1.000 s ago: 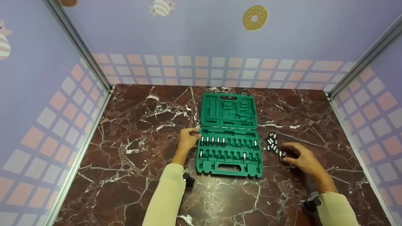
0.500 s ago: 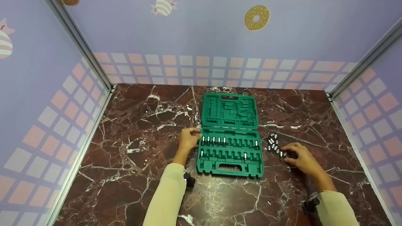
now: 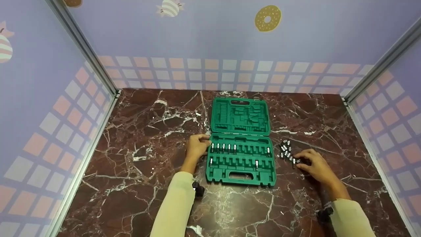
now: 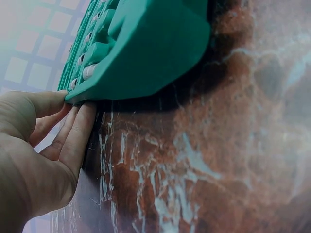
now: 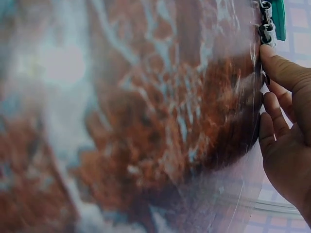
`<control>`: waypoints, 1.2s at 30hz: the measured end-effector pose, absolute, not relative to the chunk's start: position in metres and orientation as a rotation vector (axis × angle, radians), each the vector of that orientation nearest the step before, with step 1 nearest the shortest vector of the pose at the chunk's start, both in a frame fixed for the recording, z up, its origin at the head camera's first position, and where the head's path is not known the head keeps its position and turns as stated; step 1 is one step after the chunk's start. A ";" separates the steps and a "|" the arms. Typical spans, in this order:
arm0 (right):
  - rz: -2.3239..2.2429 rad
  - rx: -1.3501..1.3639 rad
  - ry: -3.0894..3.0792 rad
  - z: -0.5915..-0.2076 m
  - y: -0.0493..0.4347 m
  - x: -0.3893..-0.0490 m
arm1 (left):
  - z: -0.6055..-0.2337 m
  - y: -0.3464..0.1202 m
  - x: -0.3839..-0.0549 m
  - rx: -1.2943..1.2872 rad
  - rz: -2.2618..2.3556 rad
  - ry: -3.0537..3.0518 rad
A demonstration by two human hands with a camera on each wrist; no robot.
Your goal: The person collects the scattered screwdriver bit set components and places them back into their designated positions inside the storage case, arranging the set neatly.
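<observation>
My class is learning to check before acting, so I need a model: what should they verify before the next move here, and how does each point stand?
1. Green case open: ok; its lid lies back, away from the person.
2. Case steadied: ok; the left hand grips its left edge.
3. Free slots available: ok; gaps show in both rows.
4. All metal pieces seated: not ok; a cluster of loose pieces lies on the table, right of the case.
5. A piece firmly pinched by the right hand: cannot tell; it is at the cluster's near end.
</observation>
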State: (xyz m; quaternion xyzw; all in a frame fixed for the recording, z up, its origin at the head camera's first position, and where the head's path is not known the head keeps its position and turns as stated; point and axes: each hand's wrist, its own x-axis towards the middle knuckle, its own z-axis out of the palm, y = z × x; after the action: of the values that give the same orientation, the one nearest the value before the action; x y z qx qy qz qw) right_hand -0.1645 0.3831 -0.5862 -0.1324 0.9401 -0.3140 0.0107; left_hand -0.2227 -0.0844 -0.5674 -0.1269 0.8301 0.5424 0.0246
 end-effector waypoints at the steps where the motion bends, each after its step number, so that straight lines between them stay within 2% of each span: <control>1: -0.978 -0.417 2.943 -0.587 0.383 -0.165 | -0.567 -0.084 -0.222 -0.395 1.674 2.568; 36: -0.871 -0.343 3.032 -0.587 0.377 -0.169 | -0.567 -0.084 -0.222 -0.378 1.698 2.579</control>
State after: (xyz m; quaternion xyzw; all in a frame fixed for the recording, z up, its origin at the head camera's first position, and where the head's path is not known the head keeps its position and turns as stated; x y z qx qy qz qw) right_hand -0.1688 0.3773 -0.5866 -0.1080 0.9554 -0.2745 -0.0157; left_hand -0.2220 -0.0840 -0.5670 -0.1215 0.8289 0.5459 0.0153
